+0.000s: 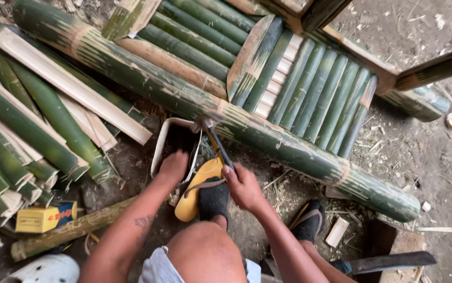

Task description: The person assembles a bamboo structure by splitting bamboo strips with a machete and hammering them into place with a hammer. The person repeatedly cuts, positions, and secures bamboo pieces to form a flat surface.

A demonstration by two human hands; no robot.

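We crouched on a dirt floor littered with split bamboo, right hand fingers gripping a hammer, left hand fingers curled, hold unclear, inside a white tub

- Hammer: dark handle slanting toward 11 o'clock, head against the pole.
- Pole: thick green bamboo, lying from 10 to 4 o'clock.
- Tub: white, seemingly open-topped, at the pole's 7 o'clock.

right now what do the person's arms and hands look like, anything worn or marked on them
Both arms are bare, with no sleeves, and the left hand and right hand wear no gloves. No rings, watch or bands show. The left forearm carries a small dark tattoo on its inner side. The fingers are uncovered.
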